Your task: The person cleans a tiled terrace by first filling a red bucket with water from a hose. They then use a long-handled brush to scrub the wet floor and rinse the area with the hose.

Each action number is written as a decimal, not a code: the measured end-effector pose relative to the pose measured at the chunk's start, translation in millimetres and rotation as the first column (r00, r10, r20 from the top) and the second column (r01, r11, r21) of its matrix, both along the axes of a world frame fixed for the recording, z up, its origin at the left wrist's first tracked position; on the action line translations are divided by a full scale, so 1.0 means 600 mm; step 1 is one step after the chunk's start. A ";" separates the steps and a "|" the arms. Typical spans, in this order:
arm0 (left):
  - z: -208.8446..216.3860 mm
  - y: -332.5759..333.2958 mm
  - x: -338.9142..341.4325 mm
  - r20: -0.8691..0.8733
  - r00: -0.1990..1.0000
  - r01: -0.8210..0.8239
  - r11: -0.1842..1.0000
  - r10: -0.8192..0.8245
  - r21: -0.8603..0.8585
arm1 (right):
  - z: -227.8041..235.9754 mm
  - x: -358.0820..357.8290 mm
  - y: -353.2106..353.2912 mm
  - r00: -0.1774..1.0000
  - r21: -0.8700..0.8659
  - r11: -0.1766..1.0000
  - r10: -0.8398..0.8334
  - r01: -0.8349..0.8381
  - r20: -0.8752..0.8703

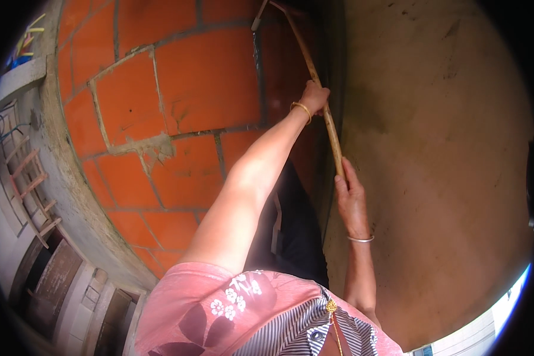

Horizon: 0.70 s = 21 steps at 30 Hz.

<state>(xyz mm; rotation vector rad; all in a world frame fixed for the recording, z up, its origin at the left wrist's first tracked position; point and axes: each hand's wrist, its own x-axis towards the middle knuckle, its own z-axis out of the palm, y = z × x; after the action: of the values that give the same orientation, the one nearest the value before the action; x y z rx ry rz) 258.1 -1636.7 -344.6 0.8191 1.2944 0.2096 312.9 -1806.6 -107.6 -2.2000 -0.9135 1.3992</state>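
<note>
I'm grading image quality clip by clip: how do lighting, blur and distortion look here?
Head view: fisheye bends the concrete kerb and blackens the corners; strong light on the left forearm, dimmer brown surface at right, glare at the lower-right rim; left hand and right hand fairly clear; the stick's far end is hard to make out.

Strong light nearly overexposes the left forearm (234,199); the brown wall (433,154) is dimmer. Shadow covers the right edge of the floor (210,83) and dims the far end of the stick (331,133). Fisheye distortion curves the concrete curb (71,184).
</note>
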 end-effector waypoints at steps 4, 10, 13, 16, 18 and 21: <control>0.018 -0.146 0.013 -0.021 0.997 -0.068 0.994 0.070 0.087 | 0.008 0.019 -0.136 1.000 -0.033 0.999 -0.019 0.019 0.020; 0.142 -0.320 0.012 0.082 0.995 0.081 0.901 -0.050 -0.425 | 0.152 0.028 -0.240 0.995 -0.287 0.953 -0.086 0.099 0.060; 0.123 -0.265 0.002 0.082 0.995 0.093 0.893 -0.063 -0.441 | 0.150 0.021 -0.176 0.992 -0.381 0.922 -0.017 0.062 0.122; 0.088 -0.129 -0.012 0.134 0.991 0.065 0.924 -0.015 -0.377 | 0.129 -0.009 -0.032 0.990 -0.303 0.952 0.010 0.033 0.139; 0.068 -0.009 -0.012 0.152 0.987 0.104 0.940 -0.057 -0.324 | 0.090 -0.009 0.049 0.977 -0.122 0.991 0.079 -0.056 0.196; 0.043 0.177 -0.023 0.150 0.986 -0.048 0.990 0.068 -0.133 | 0.036 -0.014 0.206 0.961 0.070 0.984 0.145 -0.166 0.233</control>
<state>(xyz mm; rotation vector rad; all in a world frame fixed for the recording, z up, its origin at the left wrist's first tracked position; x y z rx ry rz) 244.5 -1530.6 -318.7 0.6425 1.1738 0.2289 304.7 -1683.3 -86.3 -2.2955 -1.2287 1.1612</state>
